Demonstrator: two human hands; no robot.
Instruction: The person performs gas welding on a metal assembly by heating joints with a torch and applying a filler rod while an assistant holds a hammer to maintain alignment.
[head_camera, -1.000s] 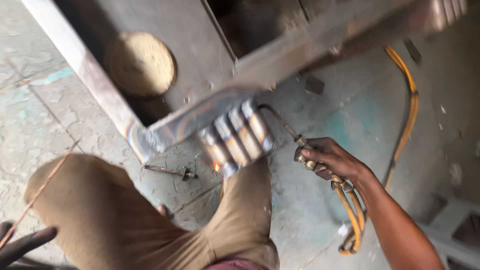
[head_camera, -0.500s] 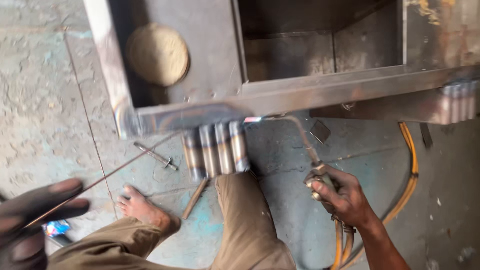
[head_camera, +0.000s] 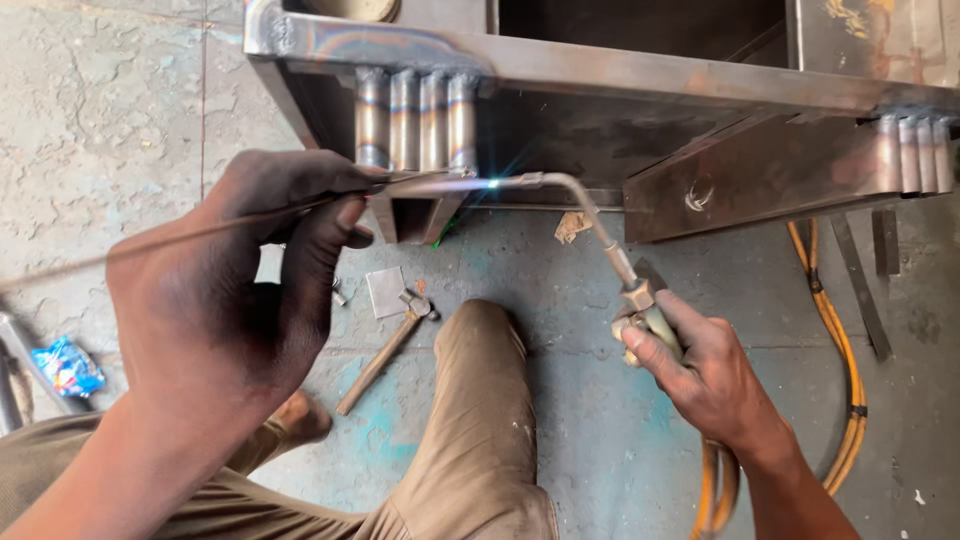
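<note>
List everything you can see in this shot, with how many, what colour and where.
metal frame: one, grey steel with heat tint, across the top
short tube clusters: two, silver-blue, one at the frame's left, one at its far right
filler rod: one, thin, dark, running from the left edge to the flame
gas torch: one, bent metal neck, centre right, small bright flame at its tip
hoses: yellow-orange, count unclear, on the floor at right
hammer: one, wooden handle, on the floor at centre
small metal plate: one, grey, beside the hammer head
wrapper: one, blue, floor at left
floor: grey concrete with teal patches
knee: one, khaki trousers, centre bottom
left hand: fingers pinching the rod
right hand: gripping the torch handle
</note>
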